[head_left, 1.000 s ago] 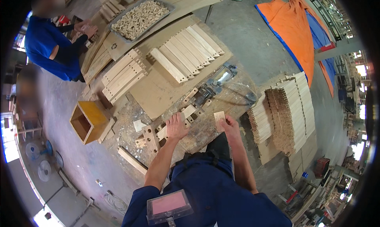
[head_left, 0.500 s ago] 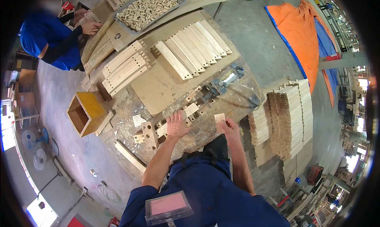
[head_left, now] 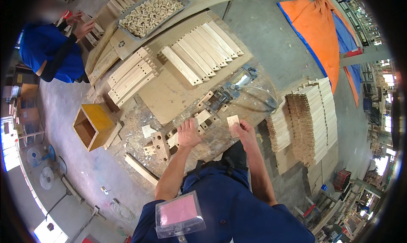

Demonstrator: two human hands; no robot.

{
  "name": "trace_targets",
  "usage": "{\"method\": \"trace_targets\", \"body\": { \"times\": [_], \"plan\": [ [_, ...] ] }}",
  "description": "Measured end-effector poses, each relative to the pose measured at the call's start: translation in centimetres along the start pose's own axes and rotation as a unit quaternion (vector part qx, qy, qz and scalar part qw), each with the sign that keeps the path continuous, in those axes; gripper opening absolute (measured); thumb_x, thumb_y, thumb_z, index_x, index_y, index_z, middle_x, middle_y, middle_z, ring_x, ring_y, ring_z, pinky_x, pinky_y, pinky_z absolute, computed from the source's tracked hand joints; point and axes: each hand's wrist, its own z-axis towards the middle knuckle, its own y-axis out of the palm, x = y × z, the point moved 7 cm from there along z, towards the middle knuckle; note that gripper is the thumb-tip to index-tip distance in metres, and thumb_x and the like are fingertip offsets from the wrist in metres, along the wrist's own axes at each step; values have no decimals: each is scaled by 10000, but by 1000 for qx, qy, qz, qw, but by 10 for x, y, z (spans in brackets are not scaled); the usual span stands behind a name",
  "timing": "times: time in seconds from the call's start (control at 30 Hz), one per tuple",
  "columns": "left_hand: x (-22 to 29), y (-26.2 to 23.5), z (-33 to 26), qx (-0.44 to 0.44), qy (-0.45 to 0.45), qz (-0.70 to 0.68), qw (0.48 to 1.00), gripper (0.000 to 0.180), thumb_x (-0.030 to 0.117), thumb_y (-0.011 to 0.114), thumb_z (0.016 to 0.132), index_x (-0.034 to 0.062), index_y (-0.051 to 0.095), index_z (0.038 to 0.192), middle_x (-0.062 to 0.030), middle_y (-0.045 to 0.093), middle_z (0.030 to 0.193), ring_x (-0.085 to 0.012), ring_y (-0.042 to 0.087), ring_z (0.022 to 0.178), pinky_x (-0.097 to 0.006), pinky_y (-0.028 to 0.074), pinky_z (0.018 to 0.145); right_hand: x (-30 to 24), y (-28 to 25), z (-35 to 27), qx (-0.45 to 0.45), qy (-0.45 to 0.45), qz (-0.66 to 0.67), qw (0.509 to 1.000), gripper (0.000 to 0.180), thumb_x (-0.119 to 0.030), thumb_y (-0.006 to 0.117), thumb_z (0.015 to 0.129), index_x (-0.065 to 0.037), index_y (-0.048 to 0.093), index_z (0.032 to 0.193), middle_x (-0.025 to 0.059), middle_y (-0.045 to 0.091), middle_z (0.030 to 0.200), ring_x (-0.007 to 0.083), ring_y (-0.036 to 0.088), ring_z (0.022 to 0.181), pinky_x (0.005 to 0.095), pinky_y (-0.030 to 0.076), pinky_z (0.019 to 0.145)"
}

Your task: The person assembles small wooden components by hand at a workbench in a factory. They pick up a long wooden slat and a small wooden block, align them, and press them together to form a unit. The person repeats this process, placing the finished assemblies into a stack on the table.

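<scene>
My left hand [head_left: 188, 134] lies flat, fingers stretched, on a pale wooden slat [head_left: 202, 116] set in a jig on the worktable. A wooden block with round holes [head_left: 160, 145] forms the jig's near left end. Beside the slat, farther along, sits a metal clamp device [head_left: 222, 97] with a cylinder and hose. To the right, my right hand [head_left: 246, 133] pinches a small flat beige rectangle [head_left: 232, 123] between thumb and fingers, just above the table. Whether that piece is wood or stiff paper cannot be told.
Drilled slats lie in rows [head_left: 202, 50] and a pile [head_left: 132, 75] beyond the jig. A grey tray of dowels [head_left: 182, 9] stands at the back. A yellow-sided wooden box [head_left: 101, 121] is left, stacked slats [head_left: 320, 116] right. A co-worker [head_left: 51, 48] handles wooden parts far left.
My right hand has raised the beige rectangle slightly and tilted it. My left hand stays on the slat. The co-worker's hands have lifted, and the whole view has shifted a little.
</scene>
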Motion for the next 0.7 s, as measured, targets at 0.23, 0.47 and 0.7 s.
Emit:
{"method": "trace_targets", "body": {
  "times": [0.23, 0.47, 0.7],
  "plan": [
    [6, -24, 0, 85, 42, -43, 995, 810, 468, 717, 768, 30, 432, 1387, -189, 574, 1150, -361, 546, 1115, -486, 419, 959, -6, -13, -11, -3, -35, 27, 999, 273, -205, 619, 981, 1, 660, 1156, 13, 668, 959, 81, 590, 840, 249, 465, 757],
    [70, -82, -20, 123, 266, -110, 950, 627, 408, 691, 821, 49, 542, 1312, -138, 604, 1031, -333, 597, 981, -444, 478, 870, -16, -33, -5, -6, -38, 15, 999, 227, -188, 616, 986, -5, 673, 1109, 0, 660, 918, 63, 572, 803, 242, 460, 722],
    [95, -95, -9, 100, 292, -103, 946, 612, 367, 721, 805, 41, 552, 1294, -121, 579, 967, -318, 591, 911, -442, 485, 819, -30, -24, 8, -42, -23, 43, 998, 205, -179, 619, 986, -4, 678, 1075, -17, 653, 900, 50, 557, 782, 231, 446, 698]
  ]
}}
